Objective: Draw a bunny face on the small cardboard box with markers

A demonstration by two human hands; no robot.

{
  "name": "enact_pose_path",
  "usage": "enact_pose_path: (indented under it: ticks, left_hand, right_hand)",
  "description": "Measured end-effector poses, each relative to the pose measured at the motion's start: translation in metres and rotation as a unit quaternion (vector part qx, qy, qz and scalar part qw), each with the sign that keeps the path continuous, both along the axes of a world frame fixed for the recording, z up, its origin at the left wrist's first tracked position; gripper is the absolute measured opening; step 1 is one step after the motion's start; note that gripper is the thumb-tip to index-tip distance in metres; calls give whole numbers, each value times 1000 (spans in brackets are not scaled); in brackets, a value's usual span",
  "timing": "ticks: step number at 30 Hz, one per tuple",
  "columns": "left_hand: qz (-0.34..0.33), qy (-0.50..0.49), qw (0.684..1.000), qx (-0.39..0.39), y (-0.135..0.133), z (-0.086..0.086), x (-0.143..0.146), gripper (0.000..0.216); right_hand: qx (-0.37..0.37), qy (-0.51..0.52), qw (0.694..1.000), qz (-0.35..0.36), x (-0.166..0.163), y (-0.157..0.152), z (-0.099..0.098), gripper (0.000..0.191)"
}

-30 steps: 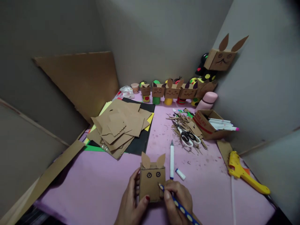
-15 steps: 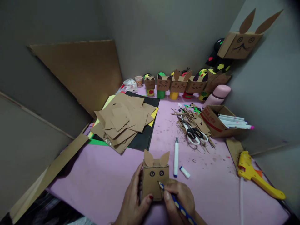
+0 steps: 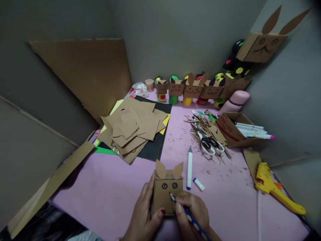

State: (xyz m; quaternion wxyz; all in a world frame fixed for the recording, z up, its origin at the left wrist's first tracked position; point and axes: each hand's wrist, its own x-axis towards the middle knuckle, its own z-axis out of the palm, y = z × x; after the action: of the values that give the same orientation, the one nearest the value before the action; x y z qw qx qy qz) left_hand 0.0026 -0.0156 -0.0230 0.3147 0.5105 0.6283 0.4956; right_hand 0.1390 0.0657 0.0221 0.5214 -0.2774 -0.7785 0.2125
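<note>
A small cardboard box [image 3: 164,200] with two pointed cardboard ears and two drawn ring eyes stands tilted toward me at the table's front. My left hand [image 3: 146,211] grips it along its left side, thumb on the lower front. In my right hand [image 3: 193,212] is a blue pencil [image 3: 192,219] with pale dots; its tip meets the box face just below and between the eyes. No nose or mouth line shows there that I can make out. Right of the box lie an uncapped white marker [image 3: 189,169] and its cap [image 3: 199,184].
Cardboard pieces [image 3: 132,124] lie piled on coloured sheets at left. Scissors [image 3: 209,144] rest on scraps, beside a box of markers [image 3: 233,137]. A yellow glue gun [image 3: 276,194] lies at right. Animal-faced figures [image 3: 193,90] and a pink bottle [image 3: 235,100] stand at the back.
The view has shifted slightly. The box has moved a little to the right against the pencil tip, which stays on its face. Both hands keep their hold.
</note>
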Motion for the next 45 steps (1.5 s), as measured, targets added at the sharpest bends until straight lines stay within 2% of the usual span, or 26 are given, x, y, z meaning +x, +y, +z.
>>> enact_pose_path:
  ticks: [45]
  left_hand:
    - [-1, 16, 1000, -12, 1, 2, 0, 75]
  right_hand:
    - [20, 28, 999, 9, 0, 1, -6, 11]
